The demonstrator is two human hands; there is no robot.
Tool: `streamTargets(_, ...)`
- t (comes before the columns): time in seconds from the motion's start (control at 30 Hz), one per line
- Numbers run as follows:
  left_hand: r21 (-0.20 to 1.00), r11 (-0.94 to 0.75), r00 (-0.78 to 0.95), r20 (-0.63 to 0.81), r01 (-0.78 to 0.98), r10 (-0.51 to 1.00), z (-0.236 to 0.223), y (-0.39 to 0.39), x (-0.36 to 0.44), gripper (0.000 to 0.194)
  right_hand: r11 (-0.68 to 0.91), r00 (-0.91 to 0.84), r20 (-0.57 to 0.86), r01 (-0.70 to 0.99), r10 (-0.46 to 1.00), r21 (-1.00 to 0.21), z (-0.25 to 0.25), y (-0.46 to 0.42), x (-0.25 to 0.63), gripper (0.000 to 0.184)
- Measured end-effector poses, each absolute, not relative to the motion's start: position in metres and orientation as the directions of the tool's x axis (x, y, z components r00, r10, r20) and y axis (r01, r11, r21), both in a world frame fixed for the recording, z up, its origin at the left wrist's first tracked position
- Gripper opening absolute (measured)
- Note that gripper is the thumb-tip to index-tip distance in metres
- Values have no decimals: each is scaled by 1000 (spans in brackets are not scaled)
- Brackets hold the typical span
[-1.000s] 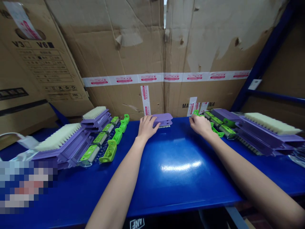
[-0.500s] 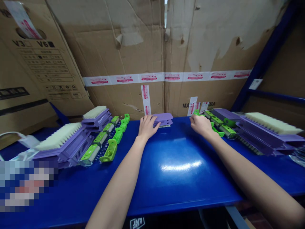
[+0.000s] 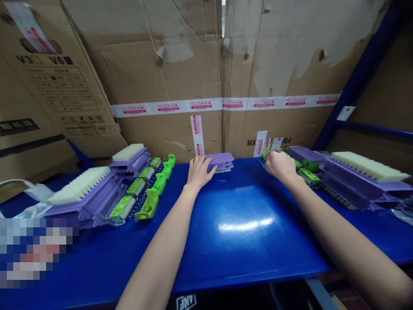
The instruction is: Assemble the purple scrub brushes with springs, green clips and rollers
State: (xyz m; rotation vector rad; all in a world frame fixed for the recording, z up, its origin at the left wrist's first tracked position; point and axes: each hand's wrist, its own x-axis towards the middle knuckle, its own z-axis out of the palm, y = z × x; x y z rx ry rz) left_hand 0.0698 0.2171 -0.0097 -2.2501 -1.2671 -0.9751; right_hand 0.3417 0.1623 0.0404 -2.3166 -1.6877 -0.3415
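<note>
My left hand (image 3: 200, 171) is closed around the left end of a small stack of flat purple plastic parts (image 3: 222, 158) at the back of the table, its thumb on the near side. Pale bristle-like tips show under the stack. My right hand (image 3: 280, 165) is at the row of bright green plastic pieces (image 3: 265, 153) on the right, its fingers curled together. A thin dark edge or rod (image 3: 260, 162) shows just left of those fingers. Whatever they hold is hidden. Several green-topped clear blocks (image 3: 309, 176) lie beside that hand, partly covered by it.
To the left are green brackets (image 3: 150, 204), green-topped blocks (image 3: 124, 207) and purple parts with cream bristle pads (image 3: 80, 185). More purple parts (image 3: 345, 185) and a cream pad (image 3: 369, 166) are at right. Cardboard (image 3: 167, 77) stands behind the blue table (image 3: 245, 249); a blue post (image 3: 358, 73) rises right.
My right hand has shifted a little to the right over the green pieces, covering more of them. My left hand and the purple stack stay put.
</note>
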Motion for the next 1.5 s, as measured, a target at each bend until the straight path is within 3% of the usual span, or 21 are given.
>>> streamTargets(0.43,12,-519,354,718,855,600,-9,216,70,34,-496,499,315,863,807,-98,50,154,373,38)
streamTargets(1.17,26,-522,353,708,852,612,-10,217,70,34,-499,497,76,867,864,1,47,156,383,48)
streamTargets(1.37,18,-518,356,706,855,612,-9,217,69,35,-498,498,41,867,866,-4,46,157,384,50)
streamTargets(1.5,19,-514,354,704,857,616,-8,216,70,35,-514,513,97,858,853,-16,53,152,382,49)
